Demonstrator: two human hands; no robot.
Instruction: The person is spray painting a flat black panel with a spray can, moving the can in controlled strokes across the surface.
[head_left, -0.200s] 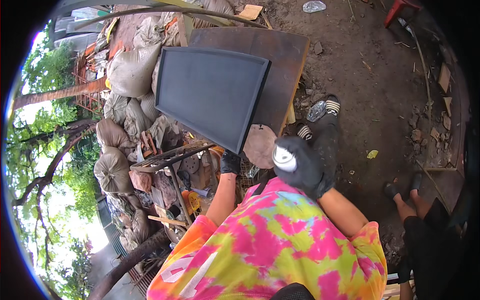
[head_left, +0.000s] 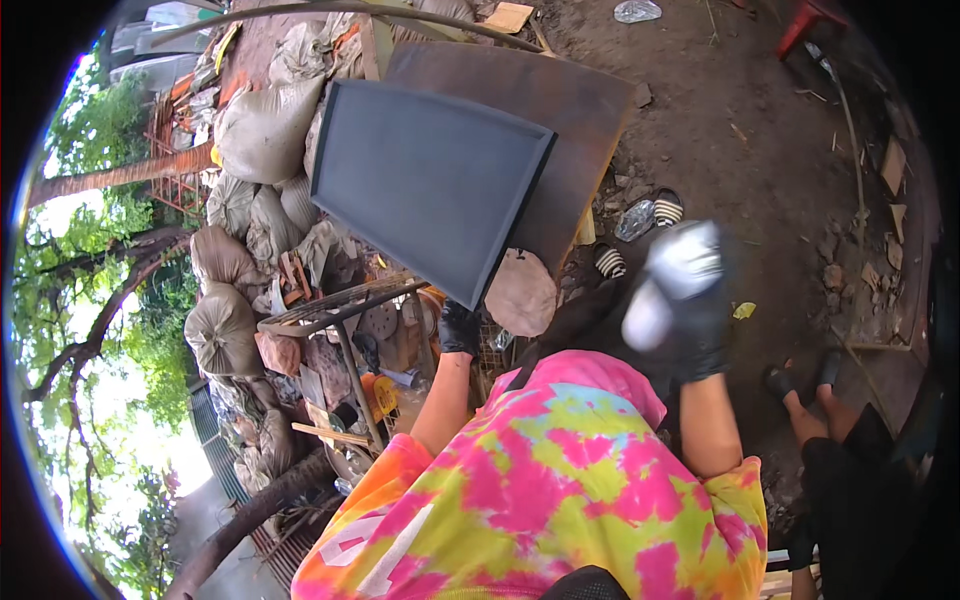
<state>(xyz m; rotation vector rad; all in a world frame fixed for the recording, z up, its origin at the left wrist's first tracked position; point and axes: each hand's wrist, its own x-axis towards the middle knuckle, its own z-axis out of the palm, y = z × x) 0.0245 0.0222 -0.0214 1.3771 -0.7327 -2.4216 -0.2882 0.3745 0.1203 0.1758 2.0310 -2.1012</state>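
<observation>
A large black panel with a raised rim [head_left: 430, 180], like a shallow tray, is tilted over a brown board. My left hand [head_left: 460, 330], in a black glove, holds its lower corner; the fingers are partly hidden there. Out to the right, my black-gloved right hand [head_left: 695, 330] is closed around a white and silver spray can [head_left: 685, 262]. Both hand and can are smeared by motion, so the can's details cannot be made out. A round, pale brown disc [head_left: 521, 292] lies between the panel's near corner and my legs.
The brown board [head_left: 585, 130] spreads under and right of the panel. Filled sacks [head_left: 265, 135] and rubble line the left, beside a metal frame [head_left: 345, 320]. Another person's legs [head_left: 815, 415] are at the right. A red stool [head_left: 805, 25] stands far right on the dirt ground.
My right hand has swung right and away from my body with the can, showing more of it. My left hand stays at the panel's corner. The view has shifted slightly.
</observation>
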